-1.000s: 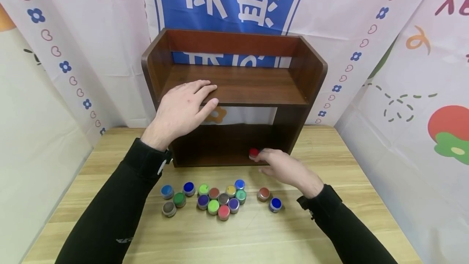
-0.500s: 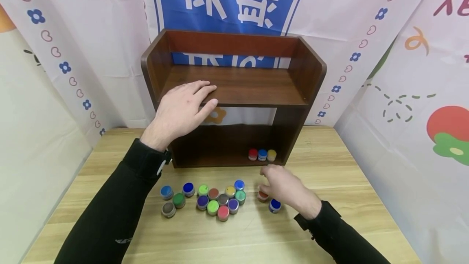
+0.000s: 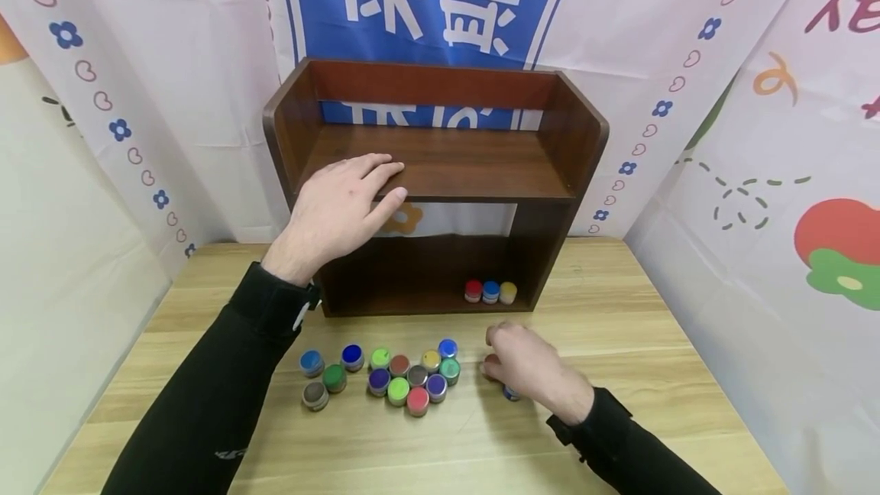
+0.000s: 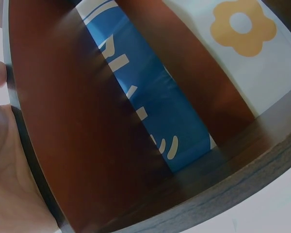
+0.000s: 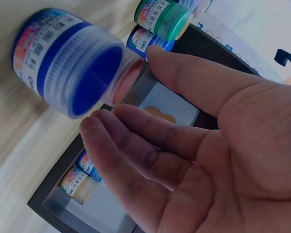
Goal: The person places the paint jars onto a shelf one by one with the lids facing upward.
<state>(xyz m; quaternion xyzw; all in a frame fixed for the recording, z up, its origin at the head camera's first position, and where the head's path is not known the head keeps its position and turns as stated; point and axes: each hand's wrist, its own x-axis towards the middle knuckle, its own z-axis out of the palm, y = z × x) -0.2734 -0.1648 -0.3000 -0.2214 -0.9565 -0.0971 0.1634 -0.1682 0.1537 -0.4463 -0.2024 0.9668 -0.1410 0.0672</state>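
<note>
My left hand (image 3: 344, 201) rests on the left end of the dark wooden shelf unit (image 3: 440, 159), fingers straight over its upper board. Over the tabletop in front of the unit, my right hand (image 3: 532, 365) reaches down with thumb and fingers apart. In the right wrist view, a paint jar with a reddish-brown lid (image 5: 126, 81) lies between thumb and fingertips, with a gap showing. A dark-blue-lidded paint jar (image 5: 63, 63) stands closest to that camera. On the lower shelf, a red jar (image 3: 473, 291), a blue jar (image 3: 490, 292) and a yellow jar (image 3: 508, 293) form a row at the right.
A middle cluster of several paint jars, among them a pink-lidded jar (image 3: 418, 401), stands on the wooden table (image 3: 619, 296). Further left are several more, including a green-lidded jar (image 3: 334, 378). Printed cloth (image 3: 206, 98) hangs behind the unit.
My right hand has let go of the yellow jar on the lower shelf and drawn back over the reddish-brown jar, which it hides in the head view. My left hand keeps its place.
</note>
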